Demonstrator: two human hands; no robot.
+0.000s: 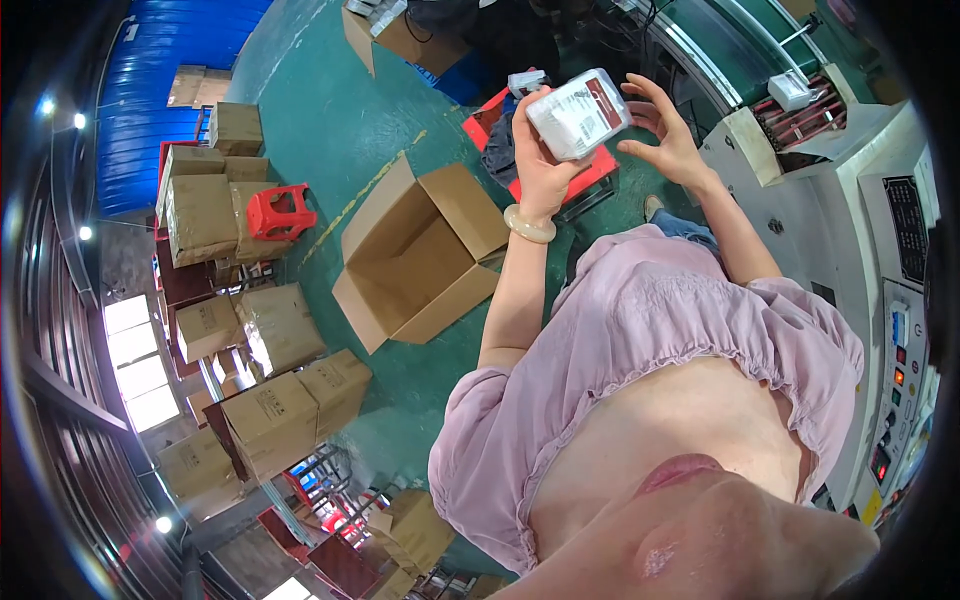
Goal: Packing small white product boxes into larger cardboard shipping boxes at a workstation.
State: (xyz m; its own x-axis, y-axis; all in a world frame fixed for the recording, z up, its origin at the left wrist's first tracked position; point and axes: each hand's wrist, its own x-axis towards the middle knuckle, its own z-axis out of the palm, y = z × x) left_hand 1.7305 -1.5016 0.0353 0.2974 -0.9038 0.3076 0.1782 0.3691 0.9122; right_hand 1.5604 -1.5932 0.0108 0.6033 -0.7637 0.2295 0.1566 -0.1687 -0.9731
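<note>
A clear plastic pack (578, 115) with a white and dark red label is in my left hand (540, 168), whose fingers and thumb wrap its left side. My right hand (668, 138) hovers just right of the pack, fingers curved and spread, holding nothing. Behind the pack, a similar small clear pack (526, 82) lies near a red stool (588, 186), which my left hand and the pack partly cover. Dark cloth (497, 155) sits against the stool.
An open, upright cardboard box (378, 208) stands on the green floor to my left. Beyond it are stacked closed cartons (200, 220) and another red plastic stool (278, 212). A pale machine (765, 185) with a roller conveyor outlet (800, 108) stands close on my right.
</note>
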